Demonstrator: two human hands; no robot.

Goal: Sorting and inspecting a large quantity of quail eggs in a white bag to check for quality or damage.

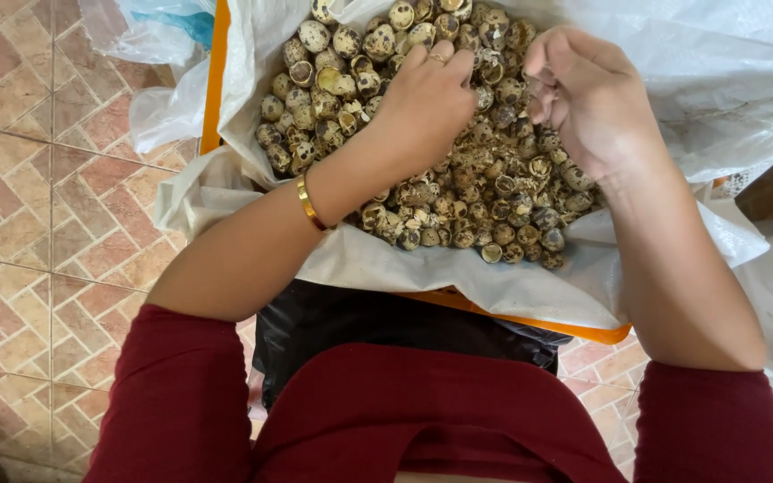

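Note:
A heap of speckled quail eggshells [485,179], many broken open, fills a white plastic sack [458,273] that lines an orange container [512,317]. My left hand [427,98] lies palm down on the heap, fingers curled into the shells; a gold bangle [309,202] circles that wrist. My right hand [583,94] hovers over the right side of the heap, fingers bent inward around something small that I cannot make out. Both arms wear dark red sleeves.
Red-brown patterned floor tiles [38,206] lie to the left. A clear plastic bag with something blue [167,22] sits at the top left. More white sack material [762,80] spreads to the right. A black item [333,326] lies under the container's near edge.

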